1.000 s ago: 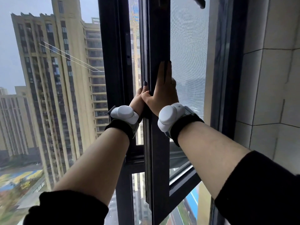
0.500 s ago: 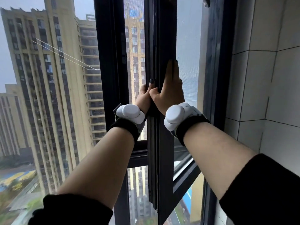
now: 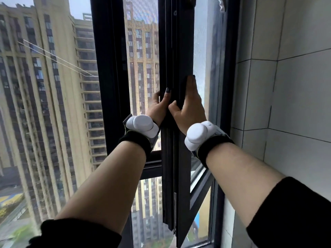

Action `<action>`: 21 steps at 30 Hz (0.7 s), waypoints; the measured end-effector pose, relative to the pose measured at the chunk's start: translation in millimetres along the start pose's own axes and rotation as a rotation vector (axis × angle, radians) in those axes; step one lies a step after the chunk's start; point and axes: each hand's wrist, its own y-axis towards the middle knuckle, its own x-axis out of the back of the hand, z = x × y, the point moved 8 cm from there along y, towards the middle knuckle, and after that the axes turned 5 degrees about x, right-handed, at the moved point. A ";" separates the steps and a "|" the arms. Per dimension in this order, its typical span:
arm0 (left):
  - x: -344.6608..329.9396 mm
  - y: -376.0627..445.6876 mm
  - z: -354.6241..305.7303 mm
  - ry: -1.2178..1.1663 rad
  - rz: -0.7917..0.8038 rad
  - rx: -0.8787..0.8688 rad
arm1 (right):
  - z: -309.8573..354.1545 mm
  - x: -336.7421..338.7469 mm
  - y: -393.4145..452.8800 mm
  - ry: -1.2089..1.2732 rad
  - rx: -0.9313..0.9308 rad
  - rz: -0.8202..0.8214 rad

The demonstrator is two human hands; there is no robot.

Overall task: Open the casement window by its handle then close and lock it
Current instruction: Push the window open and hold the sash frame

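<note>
The dark casement sash stands swung inward, its narrow edge facing me in the middle of the view. My left hand wraps around the left side of that edge, thumb up on its face. My right hand lies on the right side, fingers stretched up along the frame and thumb hooked on the edge. Both hands touch each other across the sash. The window handle is hidden from me. A white tracker sits on a black strap at each wrist.
The fixed black window frame post stands to the left, another frame post to the right. A grey tiled wall fills the right side. Tall apartment towers lie outside. A mesh screen shows behind the opening.
The sash has swung further inward, widening the gap to the left frame. Both hands stayed on its edge and my view shifted slightly right.
</note>
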 end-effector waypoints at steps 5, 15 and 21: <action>-27.6 -19.3 -8.7 -0.058 0.050 -0.012 | -7.8 28.8 -8.2 -0.034 -0.004 -0.019; -62.7 -38.9 -11.8 -0.035 0.065 -0.026 | -14.1 77.2 -21.8 -0.186 -0.035 -0.097; -74.0 -44.6 -14.7 -0.067 0.115 -0.063 | -14.1 95.1 -26.4 -0.265 -0.070 -0.148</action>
